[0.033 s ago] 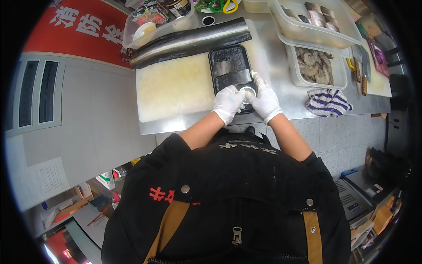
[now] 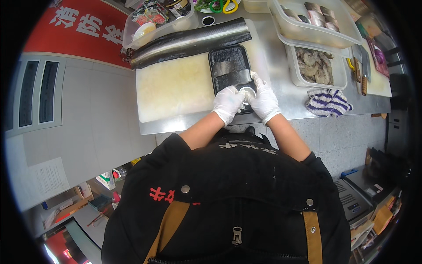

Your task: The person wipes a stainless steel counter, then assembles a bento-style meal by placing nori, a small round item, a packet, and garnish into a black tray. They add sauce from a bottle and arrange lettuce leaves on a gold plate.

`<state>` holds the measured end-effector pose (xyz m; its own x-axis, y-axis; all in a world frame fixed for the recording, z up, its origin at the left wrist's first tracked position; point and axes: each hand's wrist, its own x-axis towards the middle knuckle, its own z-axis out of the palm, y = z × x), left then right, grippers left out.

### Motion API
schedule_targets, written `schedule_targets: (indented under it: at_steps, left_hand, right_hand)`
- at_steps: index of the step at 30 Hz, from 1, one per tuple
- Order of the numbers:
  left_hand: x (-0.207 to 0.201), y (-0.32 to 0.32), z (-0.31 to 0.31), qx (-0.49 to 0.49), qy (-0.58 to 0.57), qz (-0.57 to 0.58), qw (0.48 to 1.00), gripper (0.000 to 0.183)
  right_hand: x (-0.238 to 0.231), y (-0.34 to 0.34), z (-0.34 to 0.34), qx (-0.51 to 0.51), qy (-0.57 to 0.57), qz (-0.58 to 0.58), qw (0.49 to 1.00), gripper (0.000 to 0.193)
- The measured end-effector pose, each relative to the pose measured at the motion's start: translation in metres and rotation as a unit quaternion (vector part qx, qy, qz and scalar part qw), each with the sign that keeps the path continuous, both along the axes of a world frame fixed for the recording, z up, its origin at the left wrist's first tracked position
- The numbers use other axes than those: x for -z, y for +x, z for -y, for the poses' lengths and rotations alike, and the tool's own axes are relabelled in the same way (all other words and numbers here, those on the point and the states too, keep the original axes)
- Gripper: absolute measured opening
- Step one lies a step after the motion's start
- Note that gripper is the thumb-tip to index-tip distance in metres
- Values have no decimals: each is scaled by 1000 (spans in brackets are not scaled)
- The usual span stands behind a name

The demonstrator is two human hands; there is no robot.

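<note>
Head-worn fisheye, facing down; worktop (image 2: pixel 291 100) near, dark rim details uncertain.

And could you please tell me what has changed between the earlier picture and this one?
Nothing has visibly moved, been taken hold of or let go. The left hand and the right hand, both gloved, stay at the small white round item over the black tray; the long dark strip stays on the white board.
</note>
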<state>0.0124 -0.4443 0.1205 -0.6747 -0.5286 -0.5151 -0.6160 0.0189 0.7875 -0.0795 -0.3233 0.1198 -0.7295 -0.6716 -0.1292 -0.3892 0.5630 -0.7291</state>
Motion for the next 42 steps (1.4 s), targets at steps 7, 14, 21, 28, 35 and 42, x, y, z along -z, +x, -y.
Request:
schedule_targets:
  at_steps: [7, 14, 21, 28, 35, 42]
  left_hand:
    - [-14, 2, 6, 43, 56, 48, 996, 34]
    - [-39, 17, 28, 95, 15, 100, 990, 68]
    - [-12, 2, 18, 168, -241, 72, 953, 51]
    - [5, 1, 13, 161, -290, 84, 940, 40]
    - [-16, -4, 13, 147, -169, 127, 966, 37]
    - [-35, 30, 10, 151, -292, -129, 936, 23]
  right_hand:
    - [5, -8, 3, -33, -35, 74, 996, 73]
    - [10, -25, -14, 15, -120, 177, 977, 62]
    - [16, -7, 1, 9, -106, 89, 990, 60]
    - [3, 2, 3, 21, 11, -25, 999, 58]
    - [6, -7, 1, 15, -48, 23, 998, 57]
    - [-9, -19, -26, -82, -159, -215, 960, 30]
